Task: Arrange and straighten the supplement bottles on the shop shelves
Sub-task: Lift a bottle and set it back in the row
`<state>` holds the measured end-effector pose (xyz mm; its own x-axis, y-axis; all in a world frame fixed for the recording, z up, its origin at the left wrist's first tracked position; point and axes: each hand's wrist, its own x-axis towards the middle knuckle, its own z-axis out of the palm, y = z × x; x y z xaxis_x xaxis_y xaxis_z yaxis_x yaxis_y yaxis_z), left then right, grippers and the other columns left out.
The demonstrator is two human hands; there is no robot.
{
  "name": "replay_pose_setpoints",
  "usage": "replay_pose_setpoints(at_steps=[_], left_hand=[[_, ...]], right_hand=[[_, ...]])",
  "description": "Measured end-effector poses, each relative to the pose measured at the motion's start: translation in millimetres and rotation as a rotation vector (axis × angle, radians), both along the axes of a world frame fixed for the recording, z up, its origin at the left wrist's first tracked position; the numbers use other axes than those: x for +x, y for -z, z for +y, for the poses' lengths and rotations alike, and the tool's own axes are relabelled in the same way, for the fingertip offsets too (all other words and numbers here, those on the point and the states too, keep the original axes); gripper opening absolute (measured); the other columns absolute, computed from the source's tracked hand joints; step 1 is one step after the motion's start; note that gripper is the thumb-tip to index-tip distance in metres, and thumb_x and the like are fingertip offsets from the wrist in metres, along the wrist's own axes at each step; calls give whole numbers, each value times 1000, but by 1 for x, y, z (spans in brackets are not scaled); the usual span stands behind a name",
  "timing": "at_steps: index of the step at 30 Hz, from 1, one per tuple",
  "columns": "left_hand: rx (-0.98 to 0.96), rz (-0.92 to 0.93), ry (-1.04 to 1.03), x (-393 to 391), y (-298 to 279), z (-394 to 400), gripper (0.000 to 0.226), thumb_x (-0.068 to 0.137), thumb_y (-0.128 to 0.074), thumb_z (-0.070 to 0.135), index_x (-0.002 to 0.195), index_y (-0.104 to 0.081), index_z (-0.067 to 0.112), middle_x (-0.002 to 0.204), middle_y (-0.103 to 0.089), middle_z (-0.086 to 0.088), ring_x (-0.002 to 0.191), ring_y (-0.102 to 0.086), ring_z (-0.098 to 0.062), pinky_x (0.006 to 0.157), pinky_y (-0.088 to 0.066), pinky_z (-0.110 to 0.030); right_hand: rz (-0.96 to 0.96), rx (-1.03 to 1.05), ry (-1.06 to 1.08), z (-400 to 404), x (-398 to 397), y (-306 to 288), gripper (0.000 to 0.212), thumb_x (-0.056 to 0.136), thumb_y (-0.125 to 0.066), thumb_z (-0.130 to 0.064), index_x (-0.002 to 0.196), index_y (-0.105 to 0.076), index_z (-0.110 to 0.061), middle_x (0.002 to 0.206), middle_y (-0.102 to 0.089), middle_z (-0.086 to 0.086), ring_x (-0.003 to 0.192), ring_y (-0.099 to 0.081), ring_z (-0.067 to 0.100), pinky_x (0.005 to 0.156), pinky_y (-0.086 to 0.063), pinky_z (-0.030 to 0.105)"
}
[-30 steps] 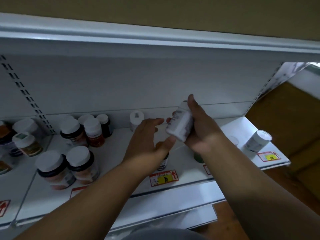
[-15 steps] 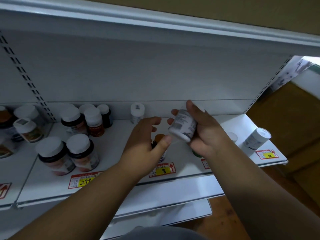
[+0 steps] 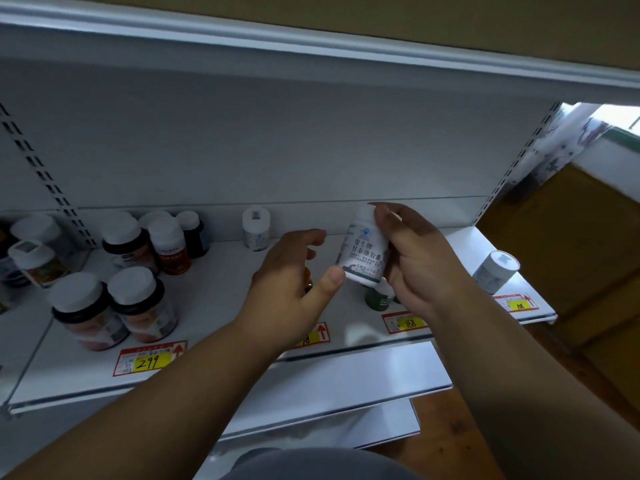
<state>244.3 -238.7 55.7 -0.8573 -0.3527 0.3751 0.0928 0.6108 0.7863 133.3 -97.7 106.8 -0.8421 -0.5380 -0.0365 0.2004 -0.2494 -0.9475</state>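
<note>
My right hand (image 3: pixel 419 261) grips a white supplement bottle (image 3: pixel 363 252) above the white shelf (image 3: pixel 221 292), label facing me and cap tilted up and away. My left hand (image 3: pixel 291 282) is beside it with relaxed fingers, its thumb tip touching the bottle's lower left edge. Under my hands stand a green bottle (image 3: pixel 377 298) and a partly hidden orange-capped one (image 3: pixel 307 278). A small white bottle (image 3: pixel 256 228) stands alone at the back wall. Another white bottle (image 3: pixel 495 271) sits near the shelf's right end.
Dark, white-capped bottles cluster on the left: two large ones (image 3: pixel 114 310) at the front, several smaller ones (image 3: pixel 162 242) behind. More bottles (image 3: pixel 33 258) fill the neighbouring bay. Price tags (image 3: pixel 149 358) line the front edge. An upper shelf (image 3: pixel 311 46) overhangs. Brown cartons (image 3: pixel 571 237) stand to the right.
The white bottle has turned in my right hand, so its label now faces me. My left thumb has stayed at its lower edge, and the view has tilted down slightly.
</note>
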Motion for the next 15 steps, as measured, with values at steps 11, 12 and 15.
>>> replay_pose_setpoints(at_steps=[11, 12, 15], left_hand=[[-132, 59, 41, -95, 4, 153, 68, 82, -43, 66, 133, -47, 23, 126, -53, 5, 108, -47, -4, 87, -42, -26], [-124, 51, 40, -107, 5, 173, 66, 82, -43, 66, 133, -46, 24, 126, -52, 6, 108, -46, -3, 87, -42, -26], [-149, 16, 51, -140, 13, 226, 62, 83, -44, 65, 133, -44, 27, 126, -50, 10, 110, -45, -1, 90, -41, -26]], right_hand=[[327, 295, 72, 167, -79, 17, 25, 86, -67, -39, 107, -63, -26, 107, -67, 3, 101, -67, 20, 79, -58, 37], [358, 339, 73, 189, -92, 20, 24, 86, -66, -40, 106, -62, -27, 108, -67, 3, 100, -68, 18, 76, -59, 34], [415, 408, 99, 243, -130, 30, 23, 86, -66, -42, 105, -59, -30, 110, -65, 4, 97, -68, 17, 71, -58, 28]])
